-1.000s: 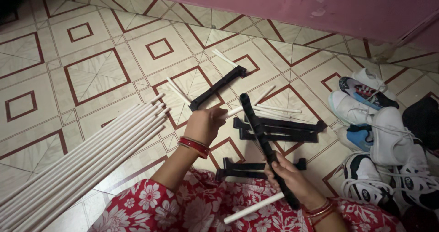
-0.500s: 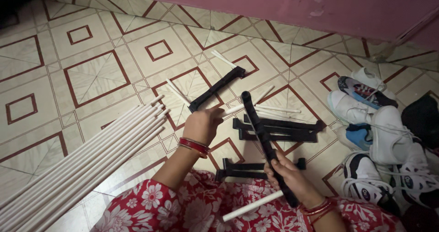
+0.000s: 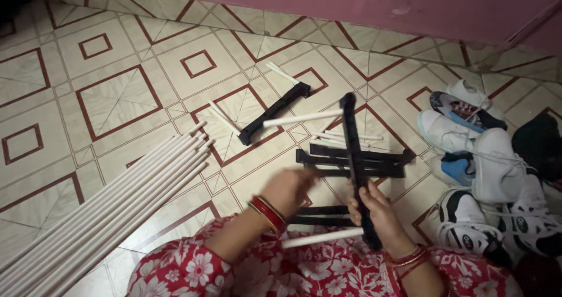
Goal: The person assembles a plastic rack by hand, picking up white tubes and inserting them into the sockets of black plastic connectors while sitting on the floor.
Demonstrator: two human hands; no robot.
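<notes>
Open patterned tile floor (image 3: 117,98) is lying bare across the upper left of the frame, hemmed by long white rods (image 3: 105,209) at lower left and sneakers (image 3: 486,162) at right. The long black plastic bar (image 3: 357,168), carrying two short white rods, is standing centre right; the right hand (image 3: 377,212) is wrapping closed around it, while the left hand (image 3: 290,189) is curling beside it, its grip unclear.

Sneakers (image 3: 489,162) heaped at right, long white rods (image 3: 105,206) bundled at left, on patterned tile floor (image 3: 117,98).

No packages, labels, signs, screens.
</notes>
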